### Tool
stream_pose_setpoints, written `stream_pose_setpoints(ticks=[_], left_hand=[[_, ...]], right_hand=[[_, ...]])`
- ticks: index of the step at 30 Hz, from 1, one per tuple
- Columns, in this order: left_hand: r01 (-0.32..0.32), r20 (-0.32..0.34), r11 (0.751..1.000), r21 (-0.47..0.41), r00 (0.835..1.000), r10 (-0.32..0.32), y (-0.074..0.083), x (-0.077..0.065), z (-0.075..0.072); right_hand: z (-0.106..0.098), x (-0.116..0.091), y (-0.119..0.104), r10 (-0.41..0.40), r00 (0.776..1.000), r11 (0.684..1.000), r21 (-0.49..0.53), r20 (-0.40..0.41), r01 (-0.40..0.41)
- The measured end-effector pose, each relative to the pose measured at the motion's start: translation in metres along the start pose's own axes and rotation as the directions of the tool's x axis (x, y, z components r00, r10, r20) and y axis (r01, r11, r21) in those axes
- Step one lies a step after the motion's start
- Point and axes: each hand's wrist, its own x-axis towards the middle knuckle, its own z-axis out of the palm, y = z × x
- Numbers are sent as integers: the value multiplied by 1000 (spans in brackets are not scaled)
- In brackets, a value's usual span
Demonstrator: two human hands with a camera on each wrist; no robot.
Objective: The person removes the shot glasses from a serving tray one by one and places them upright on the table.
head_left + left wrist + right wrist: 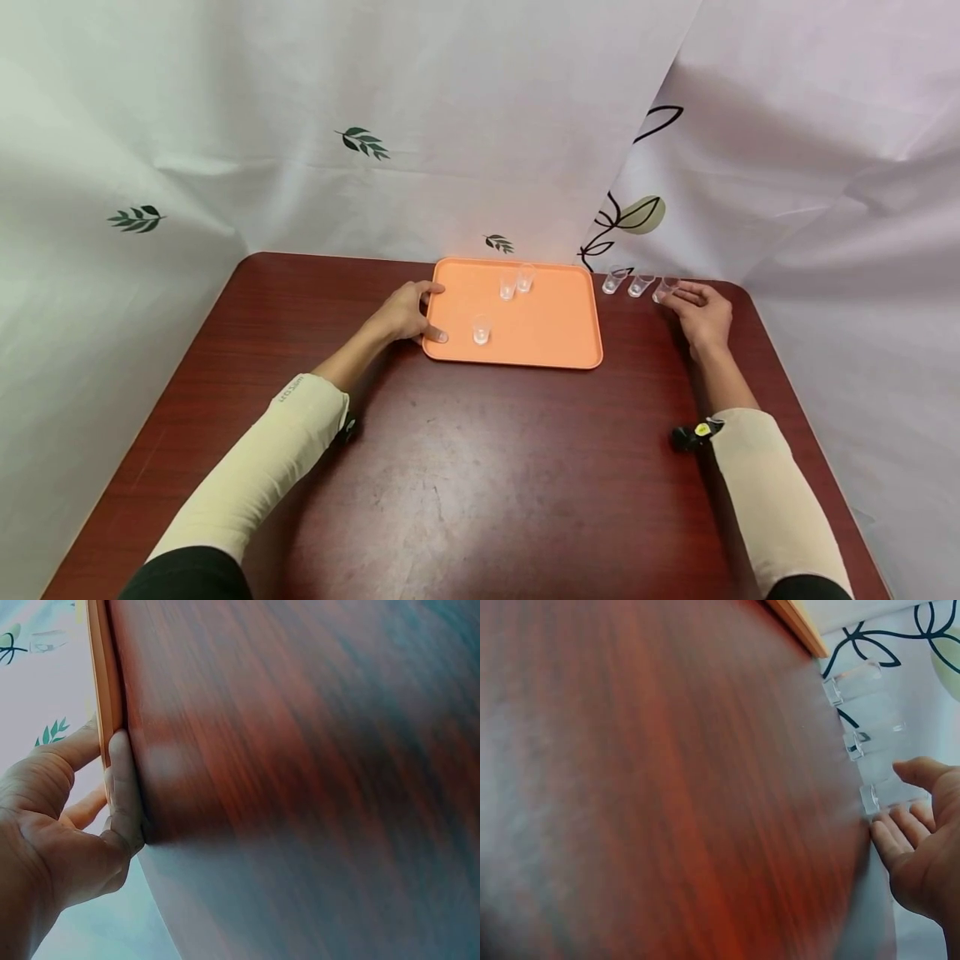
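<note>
An orange tray (525, 333) lies near the table's back edge. My left hand (405, 315) grips its left rim, thumb and fingers on either side of the edge, as the left wrist view shows. On the tray stand three small clear cups: a front one (482, 330), a back one (507, 287) and its close neighbour (525, 278). Right of the tray, more clear cups form a short row, a left one (614, 281), a middle one (640, 286) and a right one (871, 799). My right hand (703, 317) holds that right cup between thumb and fingers, upright at the tabletop.
The dark red-brown wooden table (450, 467) stretches toward me from the tray. A white curtain (300, 100) with leaf prints hangs right behind its back edge. A small black device (693, 435) is strapped at the right sleeve's cuff.
</note>
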Motion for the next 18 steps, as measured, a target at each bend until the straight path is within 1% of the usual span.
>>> stream_pose_setpoints(ticks=[2, 8, 13, 18], left_hand=[[0, -4, 1000, 4, 1000, 0, 0, 0, 0], [7, -13, 1000, 4, 1000, -7, 0, 1, 1], [19, -18, 1000, 8, 1000, -18, 2, 1, 1], [22, -21, 1000, 20, 1000, -22, 3, 1, 2]], right_hand=[[-1, -2, 1, -5, 1000, 1000, -10, -5, 5], [-2, -8, 2, -27, 999, 1000, 8, -30, 27], [-6, -15, 3, 2, 999, 1000, 17, -52, -1], [-10, -25, 3, 27, 999, 999, 44, -32, -26]])
